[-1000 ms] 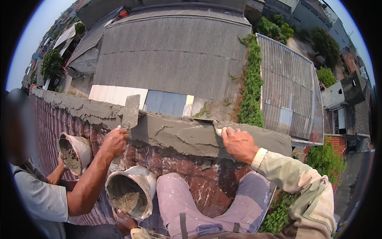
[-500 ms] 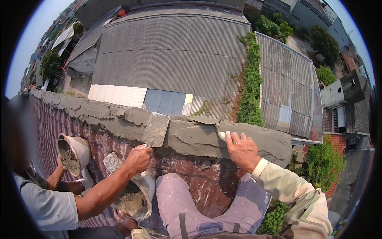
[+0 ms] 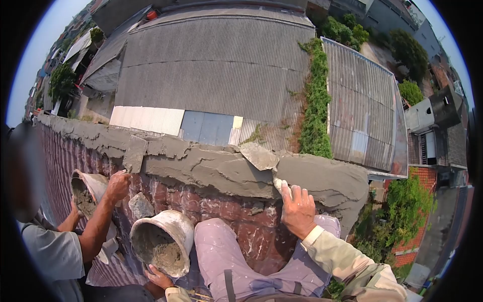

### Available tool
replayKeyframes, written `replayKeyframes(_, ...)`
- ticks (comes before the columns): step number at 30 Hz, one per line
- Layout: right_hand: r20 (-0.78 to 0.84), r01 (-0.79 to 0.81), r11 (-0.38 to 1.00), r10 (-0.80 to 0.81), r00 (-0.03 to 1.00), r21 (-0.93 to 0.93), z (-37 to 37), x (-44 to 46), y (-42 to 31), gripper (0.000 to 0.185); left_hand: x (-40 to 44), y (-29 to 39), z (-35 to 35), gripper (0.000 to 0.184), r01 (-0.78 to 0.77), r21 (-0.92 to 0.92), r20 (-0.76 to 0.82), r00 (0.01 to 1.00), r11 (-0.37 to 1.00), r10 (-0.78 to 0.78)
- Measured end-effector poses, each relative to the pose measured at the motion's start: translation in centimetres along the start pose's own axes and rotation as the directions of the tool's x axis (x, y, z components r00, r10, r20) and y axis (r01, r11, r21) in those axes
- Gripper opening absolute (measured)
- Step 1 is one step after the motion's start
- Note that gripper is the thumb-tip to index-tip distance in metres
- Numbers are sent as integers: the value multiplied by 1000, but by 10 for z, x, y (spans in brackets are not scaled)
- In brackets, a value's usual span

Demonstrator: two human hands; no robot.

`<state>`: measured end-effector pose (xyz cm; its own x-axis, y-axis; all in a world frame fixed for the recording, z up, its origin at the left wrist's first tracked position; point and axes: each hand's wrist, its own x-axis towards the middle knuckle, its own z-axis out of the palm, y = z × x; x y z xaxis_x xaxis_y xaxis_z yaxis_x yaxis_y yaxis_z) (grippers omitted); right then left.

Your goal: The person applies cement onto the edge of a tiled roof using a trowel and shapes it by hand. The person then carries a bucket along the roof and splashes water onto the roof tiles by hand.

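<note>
My right hand (image 3: 298, 209) is closed around the pale handle of a trowel (image 3: 259, 156). The trowel's blade rests on wet grey mortar (image 3: 206, 168) along the top of the ridge, its mortar-smeared face showing. Low on the left, my left hand (image 3: 159, 278) grips the lower rim of a bucket (image 3: 188, 236), which is tilted with its mouth towards me. Some mortar (image 3: 168, 255) lies in the bottom of this bucket. Brownish-red roof tiles (image 3: 251, 226) run below the mortar band, between my knees.
A co-worker at the left holds another trowel (image 3: 135, 153) against the mortar and a second bucket (image 3: 103, 186). A grey lump (image 3: 141, 206) sits on the tiles between the buckets. Beyond the ridge, lower corrugated roofs (image 3: 216, 75) and a strip of green plants (image 3: 316, 100) lie below.
My trowel's blade has turned so its face shows, and my right hand has come slightly lower. The co-worker's trowel and arm have moved left, uncovering the bucket at my left hand.
</note>
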<state>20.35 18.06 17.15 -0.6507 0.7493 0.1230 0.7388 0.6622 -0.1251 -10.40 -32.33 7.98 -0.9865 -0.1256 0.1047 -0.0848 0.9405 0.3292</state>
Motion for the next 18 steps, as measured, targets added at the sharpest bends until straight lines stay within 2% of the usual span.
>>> replayKeyframes(2, -11, -40, 998, 40, 999, 41, 6, -14, -7, 63, -4, 11, -3, 59, -102, -257, -36, 995, 961, 96)
replayKeyframes(4, -25, -119, 983, 124, 992, 137, 15, -35, -13, 69, -5, 22, -11, 58, -125, -288, -31, 992, 949, 121)
replayKeyframes(6, 37, -172, 971, 169, 985, 168, 13, -59, -23, 73, -5, 16, -6, 56, -143, -317, -27, 990, 938, 142)
replayKeyframes(8, -48, -183, 955, 199, 979, 235, 13, -79, -28, 61, 5, -14, 3, 55, -195, -193, -67, 980, 962, 185)
replayKeyframes(9, -43, -182, 954, 197, 979, 238, 10, -78, -25, 61, 5, -28, 7, 55, -193, -188, -67, 981, 963, 183)
replayKeyframes(10, -42, -198, 925, 223, 974, 323, 3, -78, -22, 63, 4, -42, 8, 53, -173, 59, 24, 985, 983, 172)
replayKeyframes(11, -31, -218, 888, 252, 967, 405, -7, -79, -20, 64, 4, -59, 5, 52, -168, 308, 113, 984, 937, 139)
replayKeyframes(12, -29, -220, 862, 261, 965, 456, -24, -56, -12, 65, 8, -86, 8, 52, -169, 321, 120, 983, 932, 138)
replayKeyframes(14, 31, -170, 880, 174, 984, 444, -61, 14, 16, 66, 20, -112, 21, 53, -319, 174, -43, 943, 932, 331)
replayKeyframes(15, 163, -223, 906, 175, 971, 360, -78, 50, 29, 59, 16, -114, 21, 53, -286, 101, -57, 954, 953, 293)
replayKeyframes(17, 235, -71, 966, 12, 972, 247, -68, 115, 65, 45, -1, -59, 5, 53, -187, 13, -54, 981, 982, 188)
replayKeyframes(18, 259, 32, 976, -88, 962, 214, -57, 144, 74, 36, -2, -52, 3, 53, -190, 7, -56, 980, 982, 190)
